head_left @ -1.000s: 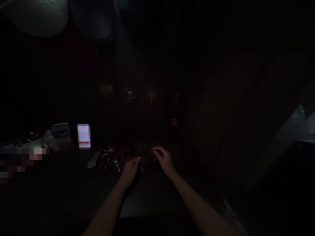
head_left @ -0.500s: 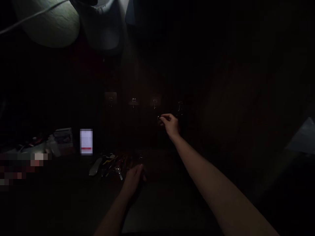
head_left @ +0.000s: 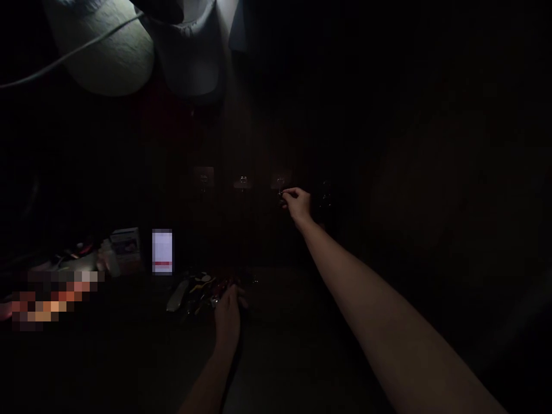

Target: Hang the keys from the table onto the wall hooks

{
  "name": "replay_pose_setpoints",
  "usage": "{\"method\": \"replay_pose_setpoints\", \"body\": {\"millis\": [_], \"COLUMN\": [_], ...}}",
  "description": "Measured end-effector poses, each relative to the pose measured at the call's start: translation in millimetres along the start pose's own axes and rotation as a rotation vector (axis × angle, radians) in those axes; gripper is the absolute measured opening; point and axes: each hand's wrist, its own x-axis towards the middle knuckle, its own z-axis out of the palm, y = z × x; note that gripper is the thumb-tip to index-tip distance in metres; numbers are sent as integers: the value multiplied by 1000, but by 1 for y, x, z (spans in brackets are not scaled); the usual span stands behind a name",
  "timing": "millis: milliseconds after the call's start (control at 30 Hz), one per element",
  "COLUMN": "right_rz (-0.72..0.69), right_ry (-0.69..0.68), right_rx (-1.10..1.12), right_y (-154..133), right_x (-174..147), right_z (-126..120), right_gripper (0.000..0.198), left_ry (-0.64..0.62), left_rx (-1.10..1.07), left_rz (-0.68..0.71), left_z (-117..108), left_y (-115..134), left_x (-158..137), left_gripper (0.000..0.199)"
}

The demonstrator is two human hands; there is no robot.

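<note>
Right hand [head_left: 298, 202] nears a hook [head_left: 280, 180] from five o'clock.
Fingers [head_left: 291, 192] pinch a small item [head_left: 281, 202]; left hand [head_left: 227, 310], grip unclear, sits beside a pile [head_left: 199, 291].

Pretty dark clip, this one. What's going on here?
A person's right hand is up at a hook on the wall, fingers pinched on a small item too dark to identify. The left hand is low, at the right edge of a pile of small things; whether it holds anything is unclear.
</note>
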Motion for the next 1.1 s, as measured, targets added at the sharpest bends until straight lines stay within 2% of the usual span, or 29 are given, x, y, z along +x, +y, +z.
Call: {"method": "replay_pose_setpoints", "body": {"millis": [133, 333, 567, 833, 967, 1100], "right_rz": [32, 104, 192, 183, 156, 103], "right_ry": [2, -39, -92, -299, -426, -538], "right_rx": [4, 73, 43, -97, -196, -385], "right_y": [8, 13, 32, 75, 85, 89], "right_x": [-8, -23, -66, -137, -162, -180], "right_z": [-1, -6, -20, -28, -31, -33], "right_gripper": [9, 17, 22, 17, 23, 31], "left_ry": [54, 94, 169, 221, 212, 214], "left_rx": [8, -44, -61, -206, -207, -222], "left_rz": [14, -48, -136, -161, -148, -143], "left_z": [-5, -7, -5, -4, -4, -5], "left_y": [5, 8, -3, 0, 4, 11], "left_x": [-1, 1, 7, 5, 3, 2], "left_gripper": [46, 33, 31, 22, 20, 17]}}
